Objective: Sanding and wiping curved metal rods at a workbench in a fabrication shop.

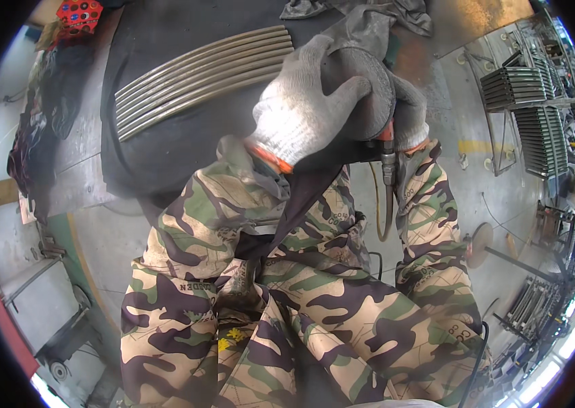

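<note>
My right hand (pixel 408 112), in a white knit glove, is wrapped round an air sander (pixel 387 130). Only a red bit of its body shows, and a hose fitting hangs below. The sander's round grey disc (pixel 377 95) is tilted up, its face turned to the left. My left hand (pixel 304 102), gloved alike, has its thumb and fingers about the disc's left edge. Its fingertips are partly hidden. Left of my hands, several slim metal bars (pixel 199 78) lie side by side on a dark mat (pixel 165 160) over the bench.
Grey cloth (pixel 406 15) lies bunched at the bench's far side. An air hose (pixel 381 217) hangs down between my forearms. Racks of stacked metal bars (pixel 519 88) stand at right. Dark cloth (pixel 56 102) drapes over the bench's left end, near a red patterned item (pixel 78 15).
</note>
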The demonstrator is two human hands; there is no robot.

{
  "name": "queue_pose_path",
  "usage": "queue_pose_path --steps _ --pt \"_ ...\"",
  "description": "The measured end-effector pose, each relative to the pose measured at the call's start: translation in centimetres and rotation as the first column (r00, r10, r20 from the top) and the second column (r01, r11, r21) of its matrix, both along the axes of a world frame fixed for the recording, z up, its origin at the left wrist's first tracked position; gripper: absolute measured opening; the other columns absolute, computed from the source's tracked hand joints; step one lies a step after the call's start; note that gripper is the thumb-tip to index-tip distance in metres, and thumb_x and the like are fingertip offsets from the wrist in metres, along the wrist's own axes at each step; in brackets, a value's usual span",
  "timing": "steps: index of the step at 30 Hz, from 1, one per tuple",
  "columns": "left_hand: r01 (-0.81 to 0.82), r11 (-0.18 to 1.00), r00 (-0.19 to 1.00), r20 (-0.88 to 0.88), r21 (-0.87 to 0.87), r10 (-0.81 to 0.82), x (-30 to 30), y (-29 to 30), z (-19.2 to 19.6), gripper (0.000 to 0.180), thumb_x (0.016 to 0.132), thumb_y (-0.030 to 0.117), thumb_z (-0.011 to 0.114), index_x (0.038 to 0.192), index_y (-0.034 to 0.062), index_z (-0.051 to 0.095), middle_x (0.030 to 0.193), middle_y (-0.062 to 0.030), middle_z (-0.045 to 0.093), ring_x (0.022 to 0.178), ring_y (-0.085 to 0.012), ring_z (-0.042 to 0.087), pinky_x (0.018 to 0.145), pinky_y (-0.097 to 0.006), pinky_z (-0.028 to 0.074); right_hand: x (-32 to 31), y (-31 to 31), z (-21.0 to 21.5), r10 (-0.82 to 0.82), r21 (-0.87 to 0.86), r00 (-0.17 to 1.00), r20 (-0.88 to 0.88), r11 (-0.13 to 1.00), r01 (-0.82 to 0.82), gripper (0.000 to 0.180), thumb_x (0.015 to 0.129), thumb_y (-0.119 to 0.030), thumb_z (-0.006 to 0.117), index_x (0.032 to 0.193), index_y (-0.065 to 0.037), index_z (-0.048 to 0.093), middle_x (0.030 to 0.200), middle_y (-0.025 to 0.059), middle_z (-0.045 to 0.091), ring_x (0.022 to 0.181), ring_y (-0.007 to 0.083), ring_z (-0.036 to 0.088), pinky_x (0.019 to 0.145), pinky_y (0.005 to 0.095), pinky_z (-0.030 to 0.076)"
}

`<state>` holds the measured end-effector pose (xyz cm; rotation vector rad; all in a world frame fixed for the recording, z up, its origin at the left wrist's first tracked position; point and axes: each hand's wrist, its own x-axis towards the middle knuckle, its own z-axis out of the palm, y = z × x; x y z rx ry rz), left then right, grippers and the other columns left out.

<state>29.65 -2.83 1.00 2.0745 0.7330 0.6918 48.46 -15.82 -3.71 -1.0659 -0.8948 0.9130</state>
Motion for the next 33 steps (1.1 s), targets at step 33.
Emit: queue_pose_path --steps 33 --pt "-0.049 0.997 0.991 0.125 -0.065 0.057 -0.4 -3.5 1.4 0.032 0.103 0.029 0.071 0.113 -0.0013 0.068 0.113 -0.0255 0.07 0.099 -0.039 0.074 0.085 -0.042 0.059 -0.5 1.2 1.7 -0.032 -0.186 0.969 -0.243 0.982 -0.014 0.043 0.102 -0.025 0.063 0.136 0.002 0.062 0.122 0.0132 0.073 0.104 0.0227 0.074 0.096 0.0349 0.06"
